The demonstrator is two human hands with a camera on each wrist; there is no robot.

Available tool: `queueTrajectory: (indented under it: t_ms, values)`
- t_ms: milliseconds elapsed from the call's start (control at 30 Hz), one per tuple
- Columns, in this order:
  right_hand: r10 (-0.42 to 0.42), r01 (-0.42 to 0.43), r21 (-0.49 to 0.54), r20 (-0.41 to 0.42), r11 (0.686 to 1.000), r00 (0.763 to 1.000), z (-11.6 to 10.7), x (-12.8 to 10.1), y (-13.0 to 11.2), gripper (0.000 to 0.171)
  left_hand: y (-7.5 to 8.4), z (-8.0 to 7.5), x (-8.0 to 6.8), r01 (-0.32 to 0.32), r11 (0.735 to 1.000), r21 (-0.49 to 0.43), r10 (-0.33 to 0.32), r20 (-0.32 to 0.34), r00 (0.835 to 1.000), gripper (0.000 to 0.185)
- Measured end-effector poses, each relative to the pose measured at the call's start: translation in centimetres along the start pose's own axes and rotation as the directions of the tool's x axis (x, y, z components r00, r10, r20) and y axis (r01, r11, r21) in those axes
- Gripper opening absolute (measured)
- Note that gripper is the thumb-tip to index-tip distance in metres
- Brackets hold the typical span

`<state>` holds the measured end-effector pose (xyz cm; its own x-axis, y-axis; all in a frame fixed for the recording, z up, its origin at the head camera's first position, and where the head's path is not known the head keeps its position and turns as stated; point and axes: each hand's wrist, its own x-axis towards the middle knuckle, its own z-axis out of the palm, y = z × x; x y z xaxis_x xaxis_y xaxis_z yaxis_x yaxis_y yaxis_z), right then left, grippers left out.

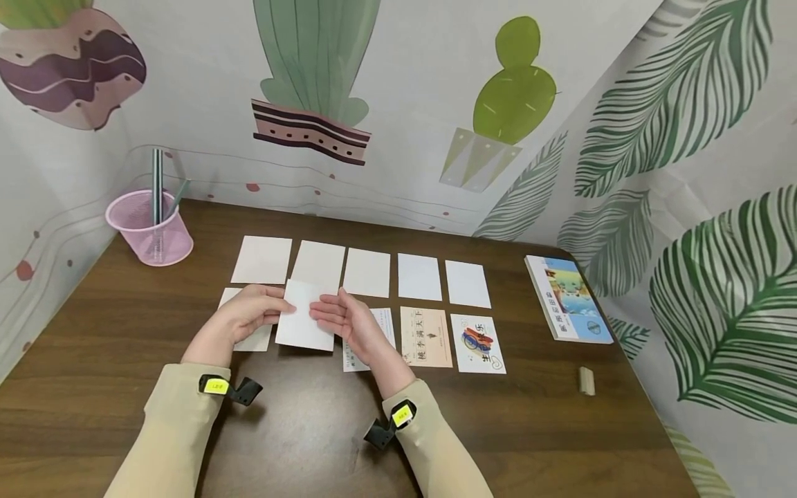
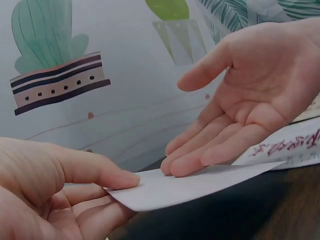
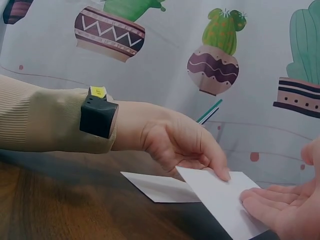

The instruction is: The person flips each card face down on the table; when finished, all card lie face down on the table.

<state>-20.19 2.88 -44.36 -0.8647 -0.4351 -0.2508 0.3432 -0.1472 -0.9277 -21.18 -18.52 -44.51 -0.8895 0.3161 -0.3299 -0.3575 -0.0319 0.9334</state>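
Observation:
A white card is raised above the table, pinched along its left edge by my left hand, thumb on top and fingers beneath. My right hand lies palm up with its fingers extended, and its fingertips rest at the card's upper face on the right side. The left wrist view shows the same card nearly edge-on, with the right hand's thumb spread away from it. Under my left hand a blank card lies on the table. Partly hidden behind my right wrist is a card with printed text.
Several blank cards form the back row. A peach card and a colourful printed card lie right of my hands. A pink mesh cup with pens stands back left; a box and an eraser-like block sit right.

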Motion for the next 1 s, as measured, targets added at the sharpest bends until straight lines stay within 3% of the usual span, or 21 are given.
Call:
queueTrajectory:
  t_ms: [567, 1000]
  values:
    - [0.065, -0.064, 0.006, -0.049, 0.998, 0.997, -0.5, 0.3, 1.0, 0.055, -0.9, -0.2, 0.7, 0.063, 0.988, 0.141, -0.054, -0.062, 0.997, 0.059]
    - [0.082, -0.085, -0.031, -0.076, 0.996, 0.994, -0.2, 0.5, 1.8, 0.051, -0.1, -0.6, 0.1, 0.118, 0.968, 0.222, -0.097, -0.102, 0.99, 0.067]
